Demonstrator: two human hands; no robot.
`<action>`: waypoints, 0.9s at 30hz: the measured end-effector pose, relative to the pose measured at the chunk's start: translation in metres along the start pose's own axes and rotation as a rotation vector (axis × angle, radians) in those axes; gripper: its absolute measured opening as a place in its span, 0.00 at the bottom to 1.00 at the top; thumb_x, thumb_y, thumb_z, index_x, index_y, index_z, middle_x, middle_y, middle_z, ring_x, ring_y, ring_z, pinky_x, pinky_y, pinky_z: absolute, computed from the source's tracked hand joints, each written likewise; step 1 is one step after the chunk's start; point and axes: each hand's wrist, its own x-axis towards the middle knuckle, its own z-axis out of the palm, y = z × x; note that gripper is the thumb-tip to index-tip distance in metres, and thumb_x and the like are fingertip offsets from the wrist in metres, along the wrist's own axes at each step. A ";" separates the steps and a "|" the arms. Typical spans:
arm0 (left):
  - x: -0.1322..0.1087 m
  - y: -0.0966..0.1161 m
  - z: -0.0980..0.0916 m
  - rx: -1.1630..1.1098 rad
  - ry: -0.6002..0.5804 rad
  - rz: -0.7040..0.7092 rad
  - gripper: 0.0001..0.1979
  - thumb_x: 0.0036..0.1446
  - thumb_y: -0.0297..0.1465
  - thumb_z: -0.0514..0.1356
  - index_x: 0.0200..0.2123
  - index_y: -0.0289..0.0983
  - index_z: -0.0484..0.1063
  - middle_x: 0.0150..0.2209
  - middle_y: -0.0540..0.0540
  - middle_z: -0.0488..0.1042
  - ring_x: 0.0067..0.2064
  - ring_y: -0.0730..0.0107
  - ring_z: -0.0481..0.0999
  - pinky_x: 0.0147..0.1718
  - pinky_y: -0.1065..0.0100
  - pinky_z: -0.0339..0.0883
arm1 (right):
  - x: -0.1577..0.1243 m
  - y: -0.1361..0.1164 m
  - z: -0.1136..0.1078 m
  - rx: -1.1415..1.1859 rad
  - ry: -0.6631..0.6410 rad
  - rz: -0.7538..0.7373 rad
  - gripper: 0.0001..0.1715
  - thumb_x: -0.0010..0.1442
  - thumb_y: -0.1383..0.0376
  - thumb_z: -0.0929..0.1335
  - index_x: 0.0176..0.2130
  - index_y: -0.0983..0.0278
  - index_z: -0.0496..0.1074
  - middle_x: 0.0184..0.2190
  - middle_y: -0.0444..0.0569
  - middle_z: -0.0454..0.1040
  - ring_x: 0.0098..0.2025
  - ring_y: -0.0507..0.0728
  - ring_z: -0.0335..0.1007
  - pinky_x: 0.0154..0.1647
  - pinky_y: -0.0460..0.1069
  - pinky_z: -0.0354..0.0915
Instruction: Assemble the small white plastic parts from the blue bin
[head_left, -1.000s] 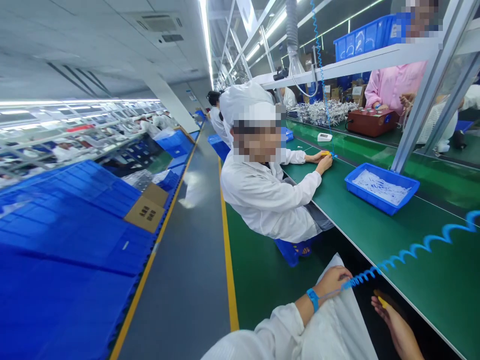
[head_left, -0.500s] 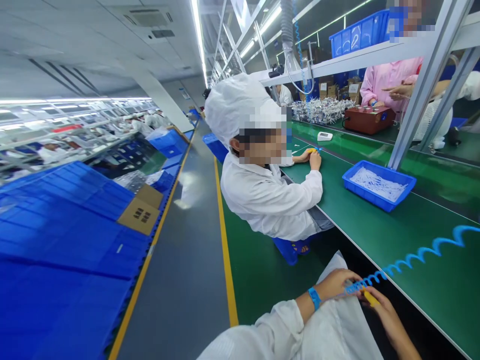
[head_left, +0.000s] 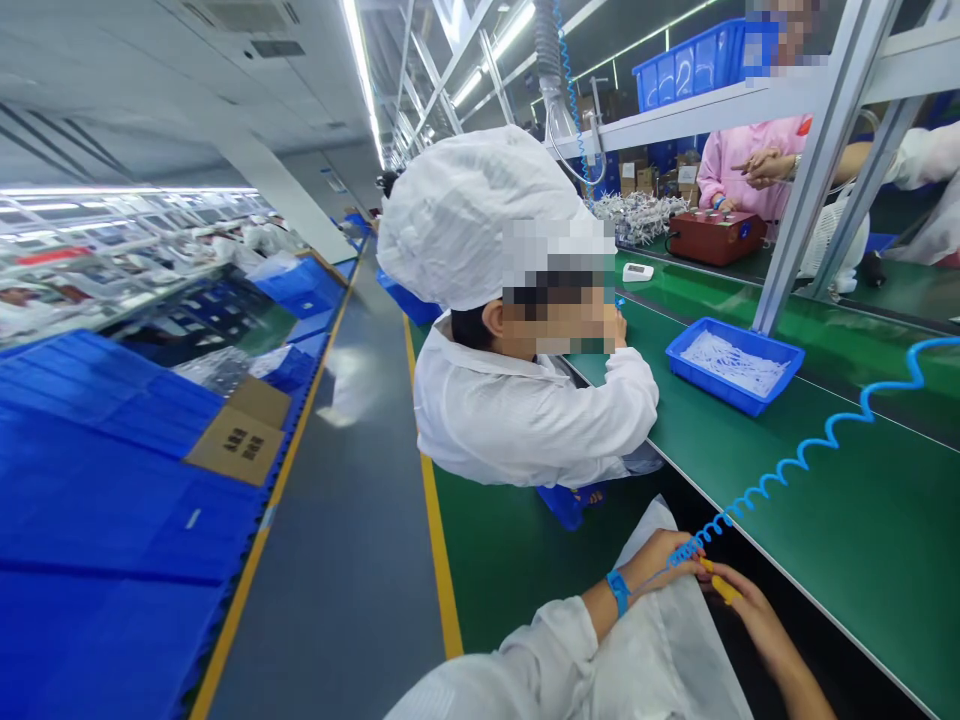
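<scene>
At the lower right, in front of the bench edge, my two hands meet low over my lap. My left hand (head_left: 661, 562) is closed, its fingertips close to the right hand; whatever they pinch is too small to make out. A blue wrist strap (head_left: 619, 593) circles that wrist, and a blue coiled cord (head_left: 765, 486) runs from near the hand up to the right. In my right hand (head_left: 754, 612) is a yellow-handled tool (head_left: 726, 589), gripped with the fingers closed around it. The working end of the tool is hidden between the hands.
Ahead on the green bench (head_left: 847, 490) stands a blue tray (head_left: 739, 395) of thin white pieces. A seated co-worker (head_left: 517, 410) in white is close in front. Farther back are a white device (head_left: 637, 272) and a red-brown box (head_left: 712, 236). Blue-covered stacks (head_left: 112, 480) line the left aisle.
The view has shifted a little. The co-worker's head has leaned toward the bench, covering more of their hands. My hands stay together, with the coiled cord hanging in a different curve.
</scene>
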 end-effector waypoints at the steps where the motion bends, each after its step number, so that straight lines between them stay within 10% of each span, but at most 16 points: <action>1: 0.000 0.000 0.000 -0.018 0.008 0.000 0.31 0.53 0.55 0.74 0.48 0.35 0.83 0.42 0.41 0.84 0.45 0.60 0.82 0.49 0.63 0.74 | 0.000 0.001 -0.001 0.007 0.004 0.004 0.46 0.40 0.35 0.81 0.49 0.60 0.86 0.51 0.61 0.83 0.55 0.74 0.78 0.63 0.67 0.68; 27: 0.004 0.018 -0.001 -0.116 -0.047 -0.006 0.17 0.56 0.42 0.69 0.40 0.35 0.88 0.36 0.42 0.85 0.40 0.59 0.82 0.44 0.65 0.73 | 0.007 0.016 -0.001 0.119 -0.012 -0.023 0.38 0.47 0.41 0.81 0.51 0.58 0.86 0.50 0.55 0.83 0.55 0.68 0.77 0.58 0.60 0.70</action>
